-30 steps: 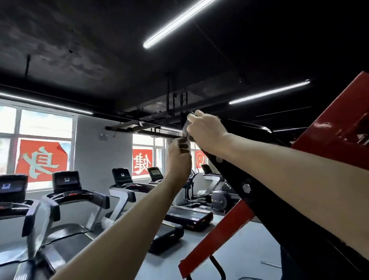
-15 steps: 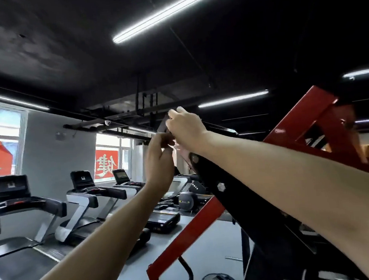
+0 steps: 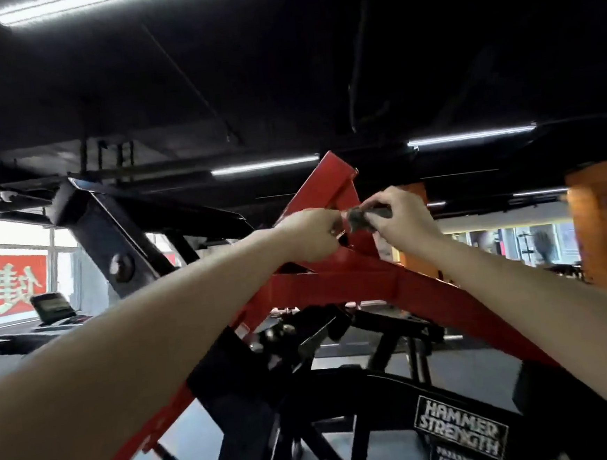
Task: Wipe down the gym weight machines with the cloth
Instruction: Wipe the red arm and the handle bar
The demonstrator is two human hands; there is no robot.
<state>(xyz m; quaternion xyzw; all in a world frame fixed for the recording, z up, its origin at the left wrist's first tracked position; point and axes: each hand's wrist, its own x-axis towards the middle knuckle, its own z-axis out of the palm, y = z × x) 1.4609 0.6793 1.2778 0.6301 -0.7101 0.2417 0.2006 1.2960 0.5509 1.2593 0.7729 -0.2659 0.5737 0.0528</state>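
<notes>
A small grey cloth (image 3: 361, 218) is bunched between both raised hands in front of the red frame (image 3: 335, 285) of a weight machine. My right hand (image 3: 399, 215) grips the cloth from the right with curled fingers. My left hand (image 3: 309, 234) pinches its left end, fingers curled, and something small and shiny shows at the fingertips. Both hands hover just above the junction of the red beams. A black lever arm (image 3: 114, 241) of the machine slants up to the left.
A black pad with a Hammer Strength label (image 3: 461, 435) sits low right. A treadmill console (image 3: 52, 307) and a window with a red banner (image 3: 12, 285) are at far left. Orange pillars (image 3: 600, 239) stand at right. The dark ceiling carries strip lights.
The view has swung right, away from the treadmills, toward the machine's red frame. Both hands have moved with the cloth from the top of the black arm to the red beams.
</notes>
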